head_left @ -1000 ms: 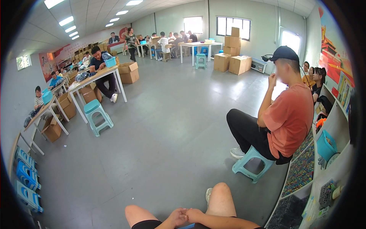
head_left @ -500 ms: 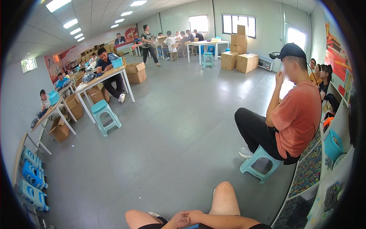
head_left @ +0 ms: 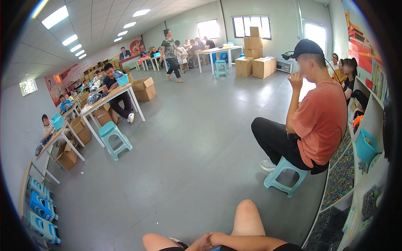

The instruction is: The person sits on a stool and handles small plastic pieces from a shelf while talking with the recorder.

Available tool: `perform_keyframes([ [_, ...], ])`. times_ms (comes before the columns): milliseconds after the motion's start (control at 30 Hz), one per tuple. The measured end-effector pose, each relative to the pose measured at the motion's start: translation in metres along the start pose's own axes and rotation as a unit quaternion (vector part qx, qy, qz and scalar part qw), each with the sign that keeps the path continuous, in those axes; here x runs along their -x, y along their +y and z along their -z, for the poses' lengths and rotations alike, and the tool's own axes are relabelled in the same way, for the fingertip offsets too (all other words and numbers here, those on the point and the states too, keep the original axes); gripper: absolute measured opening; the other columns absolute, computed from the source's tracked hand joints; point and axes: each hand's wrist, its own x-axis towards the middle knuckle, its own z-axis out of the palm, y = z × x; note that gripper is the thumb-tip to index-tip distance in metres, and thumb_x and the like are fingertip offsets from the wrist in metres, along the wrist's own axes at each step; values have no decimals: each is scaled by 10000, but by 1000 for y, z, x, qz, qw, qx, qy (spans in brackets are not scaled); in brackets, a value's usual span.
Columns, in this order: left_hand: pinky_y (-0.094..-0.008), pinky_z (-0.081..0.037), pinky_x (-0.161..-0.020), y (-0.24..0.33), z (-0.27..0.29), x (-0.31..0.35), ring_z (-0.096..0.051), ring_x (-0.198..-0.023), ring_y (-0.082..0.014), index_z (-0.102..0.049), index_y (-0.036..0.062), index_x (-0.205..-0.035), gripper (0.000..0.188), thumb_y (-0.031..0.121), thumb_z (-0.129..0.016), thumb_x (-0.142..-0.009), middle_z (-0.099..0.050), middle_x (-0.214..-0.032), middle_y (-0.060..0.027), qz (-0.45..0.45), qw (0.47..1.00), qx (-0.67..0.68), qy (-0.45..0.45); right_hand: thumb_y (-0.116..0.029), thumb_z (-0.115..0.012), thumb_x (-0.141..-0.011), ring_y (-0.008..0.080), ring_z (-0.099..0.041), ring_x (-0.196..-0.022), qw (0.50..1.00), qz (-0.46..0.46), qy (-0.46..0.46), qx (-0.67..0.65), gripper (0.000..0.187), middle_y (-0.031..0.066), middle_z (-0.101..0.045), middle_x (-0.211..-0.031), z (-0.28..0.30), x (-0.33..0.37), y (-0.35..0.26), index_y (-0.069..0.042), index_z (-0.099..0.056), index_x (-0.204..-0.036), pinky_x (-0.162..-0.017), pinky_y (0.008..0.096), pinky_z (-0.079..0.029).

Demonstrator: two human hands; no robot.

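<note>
Both my hands lie low in front of me, clasped between my bare knees at the picture's lower edge. My left hand [head_left: 202, 243] is partly cut off by the frame. Against it rests my right hand [head_left: 216, 239], with its forearm lying across my right thigh [head_left: 247, 221]. The fingers of both look closed around each other, and I see no object in them. A small strip of blue shows just under the hands.
At my right, a person in an orange shirt [head_left: 320, 121] sits on a light-blue stool [head_left: 289, 178] beside shelves with colourful small pieces [head_left: 341, 182]. Left are worktables [head_left: 109, 96] with seated people, another stool [head_left: 115, 140] and cardboard boxes [head_left: 143, 88]. Somebody walks [head_left: 171, 56] farther back.
The view has turned slightly right and tilted. The walking person has come nearer and moved rightward. My hands stay clasped.
</note>
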Motion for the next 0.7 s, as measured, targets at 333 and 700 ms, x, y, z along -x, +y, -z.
perform_keyframes([
  [333, -324, -452, -524, 13, -43, 22, -447, -499, -191, -485, 59, -1043, 465, 456, -409, -813, -535, -734, -106, -58, 982, -152, 94, -361, -527, -776, 238, -531, -709, 991, 84, 10, -105, 235, 93, -574, -779, -22, -20, 32, -149, -606, -839, -615, 382, -425],
  [700, -312, -481, -523, 27, -68, 56, -321, -336, -114, -492, 76, -987, 434, 464, -390, -823, -567, -686, -43, -17, 991, -128, 14, -337, -514, -800, 195, -418, -518, 982, 41, -90, -159, 214, 62, -465, -611, -23, -32, 30, -140, -572, -741, -469, 356, -368],
])
